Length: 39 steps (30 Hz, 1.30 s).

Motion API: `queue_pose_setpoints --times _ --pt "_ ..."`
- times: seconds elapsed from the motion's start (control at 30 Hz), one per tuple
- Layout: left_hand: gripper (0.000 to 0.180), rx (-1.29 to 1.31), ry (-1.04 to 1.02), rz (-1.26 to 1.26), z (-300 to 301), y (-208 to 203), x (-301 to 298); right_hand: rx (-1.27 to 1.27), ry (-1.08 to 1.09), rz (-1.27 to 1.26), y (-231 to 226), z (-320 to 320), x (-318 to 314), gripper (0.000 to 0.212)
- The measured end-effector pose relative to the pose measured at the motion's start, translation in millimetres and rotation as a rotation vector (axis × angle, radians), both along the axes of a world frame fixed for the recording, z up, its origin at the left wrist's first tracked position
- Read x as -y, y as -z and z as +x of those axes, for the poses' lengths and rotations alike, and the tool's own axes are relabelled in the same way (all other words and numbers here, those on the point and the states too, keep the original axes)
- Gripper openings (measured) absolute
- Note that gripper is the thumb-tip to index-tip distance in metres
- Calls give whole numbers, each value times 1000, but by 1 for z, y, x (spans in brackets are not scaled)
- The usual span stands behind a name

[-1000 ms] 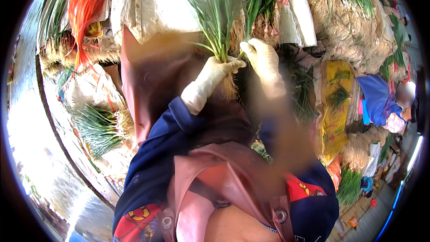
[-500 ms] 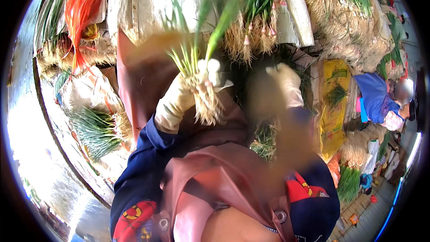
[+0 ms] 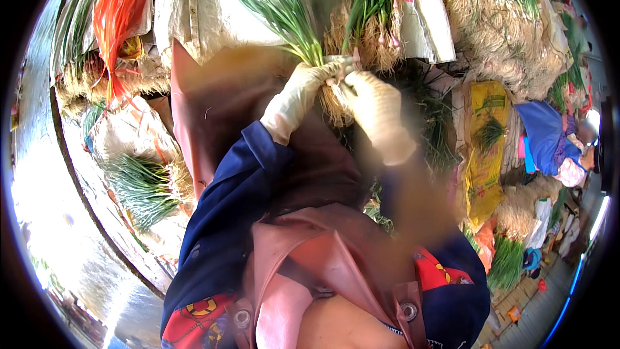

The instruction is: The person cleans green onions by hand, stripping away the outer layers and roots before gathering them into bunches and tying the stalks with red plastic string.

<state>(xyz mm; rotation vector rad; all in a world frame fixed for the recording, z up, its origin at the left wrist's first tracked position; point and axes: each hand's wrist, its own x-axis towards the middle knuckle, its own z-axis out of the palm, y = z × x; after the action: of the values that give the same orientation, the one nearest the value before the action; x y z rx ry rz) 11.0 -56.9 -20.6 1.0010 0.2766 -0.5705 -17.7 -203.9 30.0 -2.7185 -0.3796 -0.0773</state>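
The left hand (image 3: 301, 90) curls around a green bunch (image 3: 308, 50), leaves (image 3: 274, 13) beyond it, roots (image 3: 334, 108) nearer the body.

Cream gloves (image 3: 294, 99) at upper centre; navy sleeves (image 3: 226, 184) with red printed patches (image 3: 197, 320); maroon apron (image 3: 310, 223) with metal eyelets (image 3: 242, 318), lower centre.

Green-leaved bunch (image 3: 306, 44) with pale roots (image 3: 333, 110), cream-gloved hands (image 3: 302, 90), navy sleeves (image 3: 226, 171), red yellow-printed patches (image 3: 199, 318), maroon apron (image 3: 310, 178)

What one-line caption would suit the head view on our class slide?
Gloved left hand grips a green bunch above its roots, right hand close beside it, with more bunches around.
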Motion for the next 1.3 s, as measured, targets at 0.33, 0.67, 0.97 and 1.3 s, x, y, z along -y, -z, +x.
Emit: queue_pose_setpoints --times 0.33,0.67,0.97,1.3 --pt "16 -19 -54 228 -23 2 6 -562 278 452 44 56 20 39" --pt "24 -35 347 -5 -31 -9 -28 -335 534 1199 44 36 60 13" --pt "38 -195 -216 -542 -26 2 -16 -453 291 -64 68 48 42 45" --pt "28 -115 7 54 -13 28 0 -260 48 526 19 -7 14 15"
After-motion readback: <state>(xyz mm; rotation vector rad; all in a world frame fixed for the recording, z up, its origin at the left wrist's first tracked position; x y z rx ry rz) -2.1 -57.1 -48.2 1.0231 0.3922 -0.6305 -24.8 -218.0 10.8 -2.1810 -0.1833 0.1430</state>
